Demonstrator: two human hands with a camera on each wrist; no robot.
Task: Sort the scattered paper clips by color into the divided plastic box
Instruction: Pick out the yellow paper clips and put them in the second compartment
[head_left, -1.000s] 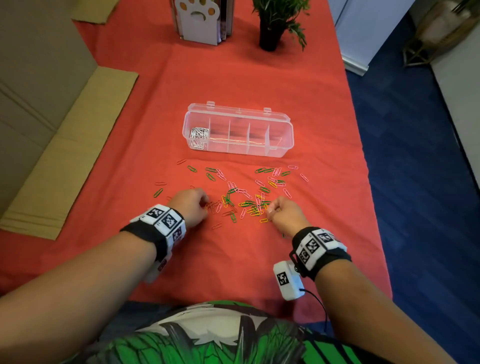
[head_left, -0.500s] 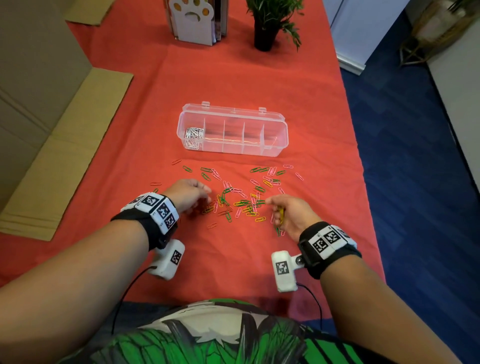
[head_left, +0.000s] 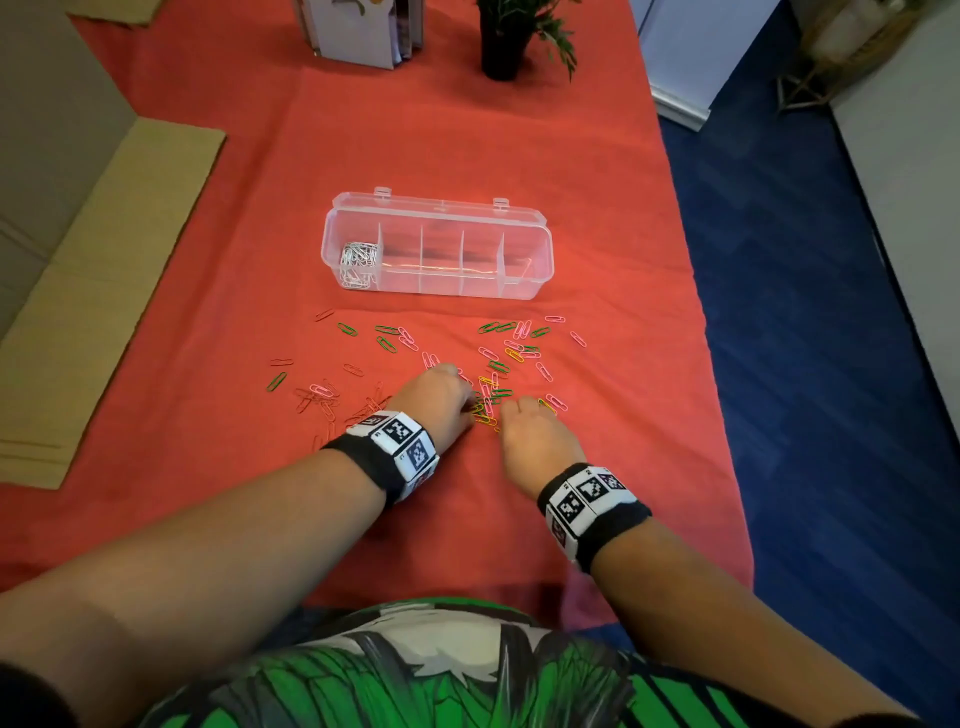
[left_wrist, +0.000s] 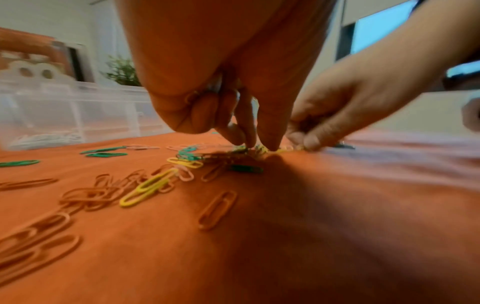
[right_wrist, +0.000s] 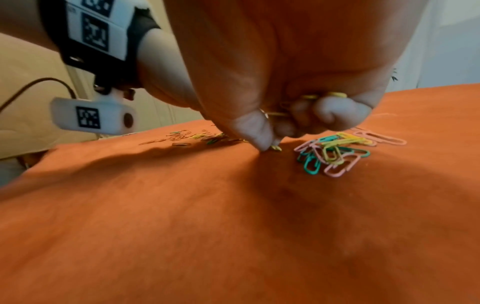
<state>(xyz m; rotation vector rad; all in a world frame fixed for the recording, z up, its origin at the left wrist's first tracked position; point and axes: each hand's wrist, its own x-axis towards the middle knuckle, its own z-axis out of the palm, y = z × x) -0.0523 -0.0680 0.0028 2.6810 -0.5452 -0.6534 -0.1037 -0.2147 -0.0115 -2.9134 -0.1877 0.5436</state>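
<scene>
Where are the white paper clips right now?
In the head view, the white paper clips lie in the leftmost compartment of the clear plastic box, which sits on the red tablecloth beyond the scattered colored clips and both hands.

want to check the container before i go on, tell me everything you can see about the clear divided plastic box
The divided plastic box is clear, long and round-cornered, lying flat on the red tablecloth beyond the scattered clips. Thin walls split it into five compartments in a row. Its lid is open, two small latches at the far edge. Only the leftmost compartment holds white paper clips. Neither hand touches it.
</scene>
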